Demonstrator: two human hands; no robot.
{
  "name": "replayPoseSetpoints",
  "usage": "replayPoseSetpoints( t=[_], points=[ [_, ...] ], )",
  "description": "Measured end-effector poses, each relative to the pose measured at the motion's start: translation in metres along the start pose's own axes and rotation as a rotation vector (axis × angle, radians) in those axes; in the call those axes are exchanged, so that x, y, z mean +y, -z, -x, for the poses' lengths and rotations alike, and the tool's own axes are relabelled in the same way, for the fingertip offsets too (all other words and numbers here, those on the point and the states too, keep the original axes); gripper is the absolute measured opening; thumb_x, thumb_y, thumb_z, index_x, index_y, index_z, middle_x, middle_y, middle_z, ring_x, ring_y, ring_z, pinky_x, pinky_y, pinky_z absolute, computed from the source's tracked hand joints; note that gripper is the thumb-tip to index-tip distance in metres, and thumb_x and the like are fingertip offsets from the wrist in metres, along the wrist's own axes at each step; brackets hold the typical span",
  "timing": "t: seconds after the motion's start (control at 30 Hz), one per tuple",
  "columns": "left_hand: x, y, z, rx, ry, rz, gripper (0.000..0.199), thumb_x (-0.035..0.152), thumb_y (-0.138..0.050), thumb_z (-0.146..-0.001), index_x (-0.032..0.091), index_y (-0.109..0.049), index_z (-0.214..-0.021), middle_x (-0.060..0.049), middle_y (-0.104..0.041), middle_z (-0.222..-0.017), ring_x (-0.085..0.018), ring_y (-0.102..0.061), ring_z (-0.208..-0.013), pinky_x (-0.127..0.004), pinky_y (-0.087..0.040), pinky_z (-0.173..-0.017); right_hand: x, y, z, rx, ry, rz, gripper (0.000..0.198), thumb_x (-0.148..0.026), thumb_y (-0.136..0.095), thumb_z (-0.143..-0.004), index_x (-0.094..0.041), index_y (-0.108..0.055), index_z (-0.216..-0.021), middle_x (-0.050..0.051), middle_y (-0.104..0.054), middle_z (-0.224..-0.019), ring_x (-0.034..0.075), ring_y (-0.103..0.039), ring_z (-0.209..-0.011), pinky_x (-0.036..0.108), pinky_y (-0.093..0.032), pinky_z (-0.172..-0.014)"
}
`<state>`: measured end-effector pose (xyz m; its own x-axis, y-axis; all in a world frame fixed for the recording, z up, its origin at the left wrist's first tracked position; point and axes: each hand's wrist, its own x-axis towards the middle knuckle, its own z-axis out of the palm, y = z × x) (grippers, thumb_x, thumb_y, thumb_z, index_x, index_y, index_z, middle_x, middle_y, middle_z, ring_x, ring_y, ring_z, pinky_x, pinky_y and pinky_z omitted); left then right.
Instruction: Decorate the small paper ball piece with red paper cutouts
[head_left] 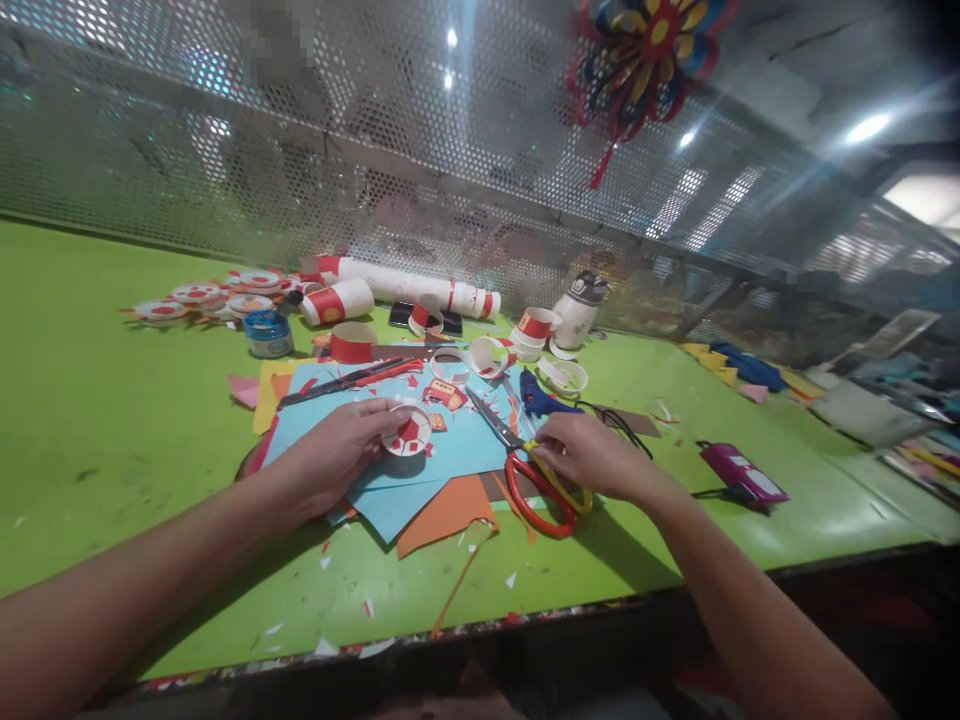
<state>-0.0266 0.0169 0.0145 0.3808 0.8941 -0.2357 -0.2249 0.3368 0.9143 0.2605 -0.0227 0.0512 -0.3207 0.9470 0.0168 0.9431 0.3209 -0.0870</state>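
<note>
My left hand (352,445) holds a small round white paper disc (407,432) with red patches, pinched between thumb and fingers above light blue paper sheets (465,455). On the right, the bent fingers of my right hand (581,452) close on a pair of scissors (541,510) near the pivot. Its loops are red and yellow, and the partly open blades point away over the blue paper. Just beyond that hand lies a blue glue gun (541,396). Red and yellow paper cutouts (445,394) rest between the two hands.
Behind the sheets stand cut paper cup rings (352,343), a blue paint jar (268,333) and a long white cup tube (420,284). Decorated discs (199,294) lie back left. A purple power box (742,474) sits right. Paper scraps dot the green table (247,600).
</note>
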Motion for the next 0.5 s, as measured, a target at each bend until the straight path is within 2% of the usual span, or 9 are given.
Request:
replayPoseSetpoints(
  t=[0.17, 0.3, 0.5],
  points=[
    [0.000, 0.001, -0.002, 0.041, -0.028, 0.023, 0.013, 0.023, -0.074, -0.074, 0.015, -0.065, -0.068, 0.000, -0.058, -0.065, -0.009, -0.053, -0.057, -0.019, -0.045, -0.051, -0.006, -0.002, 0.008, 0.036, 0.055, -0.090, 0.018, -0.022, -0.054, -0.088, -0.017, -0.070, -0.081, 0.007, -0.069, -0.077, 0.017, -0.059, -0.068, 0.026, -0.039, -0.062],
    [-0.001, 0.004, -0.006, 0.068, -0.036, 0.059, 0.013, 0.023, -0.075, -0.073, 0.015, -0.065, -0.070, -0.001, -0.061, -0.068, -0.009, -0.055, -0.060, -0.019, -0.047, -0.056, -0.014, -0.006, -0.012, 0.131, 0.123, -0.192, 0.016, -0.018, -0.056, -0.086, -0.017, -0.069, -0.078, 0.006, -0.068, -0.076, 0.015, -0.057, -0.066, 0.027, -0.039, -0.063],
    [0.002, 0.001, -0.004, 0.089, -0.016, 0.036, 0.014, 0.024, -0.075, -0.073, 0.014, -0.065, -0.071, -0.002, -0.062, -0.069, -0.010, -0.056, -0.058, -0.020, -0.049, -0.054, -0.031, -0.009, -0.039, 0.122, 0.206, -0.212, 0.015, -0.012, -0.055, -0.083, -0.015, -0.069, -0.078, 0.006, -0.068, -0.075, 0.015, -0.057, -0.067, 0.027, -0.039, -0.064]
  ],
)
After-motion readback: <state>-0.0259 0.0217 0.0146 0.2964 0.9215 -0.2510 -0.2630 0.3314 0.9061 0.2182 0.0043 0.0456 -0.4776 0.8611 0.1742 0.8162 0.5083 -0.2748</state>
